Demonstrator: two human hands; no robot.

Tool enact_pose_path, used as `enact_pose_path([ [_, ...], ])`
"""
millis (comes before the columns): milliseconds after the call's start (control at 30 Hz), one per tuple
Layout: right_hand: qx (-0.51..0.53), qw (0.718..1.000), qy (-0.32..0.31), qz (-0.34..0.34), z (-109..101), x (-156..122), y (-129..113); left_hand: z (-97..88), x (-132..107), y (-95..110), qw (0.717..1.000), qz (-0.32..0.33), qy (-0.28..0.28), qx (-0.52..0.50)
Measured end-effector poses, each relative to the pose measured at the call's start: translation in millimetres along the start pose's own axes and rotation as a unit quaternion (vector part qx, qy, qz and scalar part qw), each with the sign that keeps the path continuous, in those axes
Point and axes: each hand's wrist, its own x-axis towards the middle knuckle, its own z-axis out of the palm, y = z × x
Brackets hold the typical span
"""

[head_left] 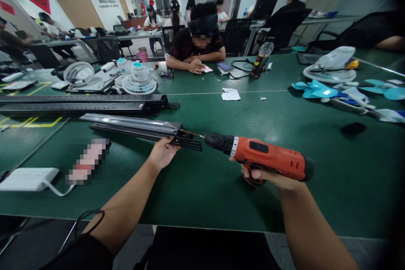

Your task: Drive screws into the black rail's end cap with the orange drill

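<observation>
My right hand [268, 176] grips a red and black cordless drill [268, 156] by its handle. The drill points left, and its long thin bit reaches the end of a long black rail [136, 128]; whether the tip touches a screw there I cannot tell. My left hand [165, 152] is closed round the near end of that rail, fingers underneath and at its side. Clear film seems to cover the rail's top. Dark slotted pieces stick out from its end, beside my left fingers.
More black rails [79, 105] lie behind on the green table [205, 194]. A phone [88, 162] and white power bank [30, 178] are at left, white fans [139, 80] farther back, blue fan blades [316, 89] at right. A person [202, 38] sits opposite, near a bottle [262, 59].
</observation>
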Motion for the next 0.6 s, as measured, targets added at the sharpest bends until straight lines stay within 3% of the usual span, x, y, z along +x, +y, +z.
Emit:
enact_pose_path([
  [233,-0.049,0.997,-0.053,0.042,-8.1,-5.2,-8.8,1.0,-1.7,0.7,1.0,0.008,-0.005,0.012],
  [367,-0.086,0.995,-0.04,0.026,-8.9,-9.5,-6.9,-0.7,-1.4,1.4,1.0,0.007,-0.019,0.012],
  [600,-0.064,0.998,0.002,0.027,-1.7,-10.5,-7.0,-12.0,5.5,0.2,0.999,-0.001,-0.037,0.014],
])
